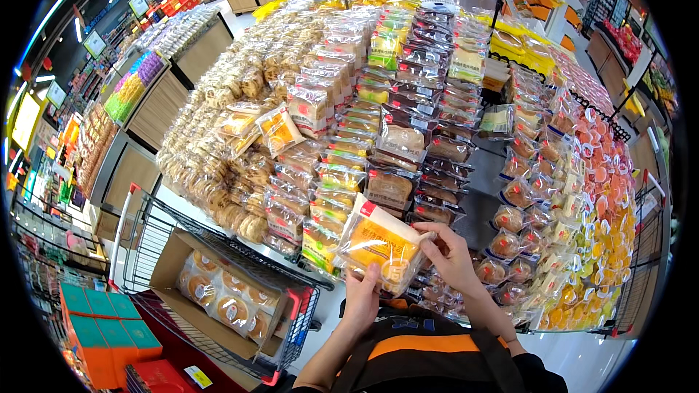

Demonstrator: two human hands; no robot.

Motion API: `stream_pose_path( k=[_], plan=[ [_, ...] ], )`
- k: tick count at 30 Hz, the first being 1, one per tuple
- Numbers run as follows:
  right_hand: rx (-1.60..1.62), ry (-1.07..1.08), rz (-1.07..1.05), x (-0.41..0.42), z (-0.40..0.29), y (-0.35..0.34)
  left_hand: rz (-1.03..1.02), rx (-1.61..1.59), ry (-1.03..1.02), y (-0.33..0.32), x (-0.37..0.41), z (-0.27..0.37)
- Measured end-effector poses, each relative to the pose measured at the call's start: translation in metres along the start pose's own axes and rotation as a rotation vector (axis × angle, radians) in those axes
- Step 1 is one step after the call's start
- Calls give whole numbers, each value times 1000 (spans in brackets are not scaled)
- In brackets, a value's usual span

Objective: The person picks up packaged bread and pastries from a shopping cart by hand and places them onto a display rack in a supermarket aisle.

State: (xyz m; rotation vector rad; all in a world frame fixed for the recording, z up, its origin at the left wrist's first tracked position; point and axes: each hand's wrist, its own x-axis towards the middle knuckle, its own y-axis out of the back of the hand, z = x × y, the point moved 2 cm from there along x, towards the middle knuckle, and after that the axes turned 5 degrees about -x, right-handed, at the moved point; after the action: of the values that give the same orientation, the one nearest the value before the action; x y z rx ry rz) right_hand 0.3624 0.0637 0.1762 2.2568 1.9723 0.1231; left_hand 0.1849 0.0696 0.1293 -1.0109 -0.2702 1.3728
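Observation:
Between my hands is a clear plastic bag of sliced toast bread (377, 240) with an orange printed front. My left hand (362, 295) grips its lower left edge, thumb on the front. At the upper right corner, the fingers of my right hand (445, 251) pinch the bag's film. Just beyond it lie packs of brown toast (390, 188) in dark-trimmed wrappers. Two or more similar orange-fronted packs, one of them a toast pack (279, 130), rest on top of the bagged pastries at the left.
A wire shopping cart (218, 251) stands at my left, holding an open cardboard box (164, 262) of packaged round cakes (232, 308). Bagged round buns (505, 243) and jelly cups (595, 202) fill the display's right side. Teal-and-orange gift boxes (104, 333) are stacked at lower left.

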Motion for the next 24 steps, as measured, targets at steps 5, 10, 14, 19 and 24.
stream_pose_path(
  k=[5, 10, 14, 19, 24],
  plan=[
    [-24, 54, 75, 3, -8, 6, -51, 51, -7, -12, -5, 8],
    [-23, 87, 97, 5, -5, 9, -27, 73, 5, -16, -8, 9],
    [-30, 93, 100, 5, -12, 8, -50, 68, 17, -12, -8, 9],
    [-73, 165, 128, 6, -19, 7, -62, 55, 17, -9, -6, 7],
    [-119, 206, 119, 7, -20, 6, -72, 6, -7, -11, -4, 7]
  ],
)
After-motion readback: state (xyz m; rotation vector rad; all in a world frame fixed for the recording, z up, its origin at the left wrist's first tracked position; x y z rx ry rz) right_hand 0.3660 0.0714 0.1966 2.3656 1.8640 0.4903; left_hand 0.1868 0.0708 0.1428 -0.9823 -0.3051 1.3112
